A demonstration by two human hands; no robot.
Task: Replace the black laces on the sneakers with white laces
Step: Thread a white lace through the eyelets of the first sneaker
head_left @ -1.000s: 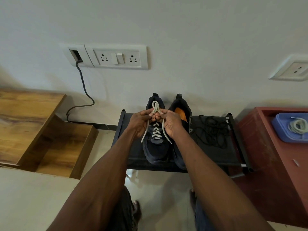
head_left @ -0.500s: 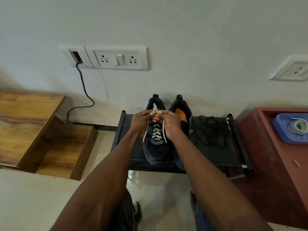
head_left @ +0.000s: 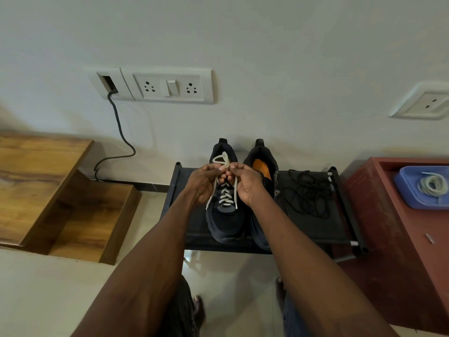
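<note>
Two dark sneakers stand side by side on a black rack (head_left: 315, 229). The left sneaker (head_left: 226, 222) is threaded with a white lace (head_left: 225, 198). My left hand (head_left: 202, 182) and my right hand (head_left: 247, 183) meet above its tongue, each pinching that lace, with a loop standing up behind my fingers and both ends hanging down. The right sneaker (head_left: 263, 161) shows an orange insole and no lace that I can see. A tangle of black laces (head_left: 309, 194) lies on the rack to the right.
A blue tray (head_left: 408, 198) holding a coiled white lace (head_left: 432, 184) rests on a red cabinet (head_left: 393, 239) at the right. Wooden steps (head_left: 48, 181) stand to the left. A wall socket panel (head_left: 167, 85) with a dark cable (head_left: 119, 132) is above.
The white loop shrank down between my fingers half a second ago and now stands up larger again behind them. My hands stay over the left sneaker.
</note>
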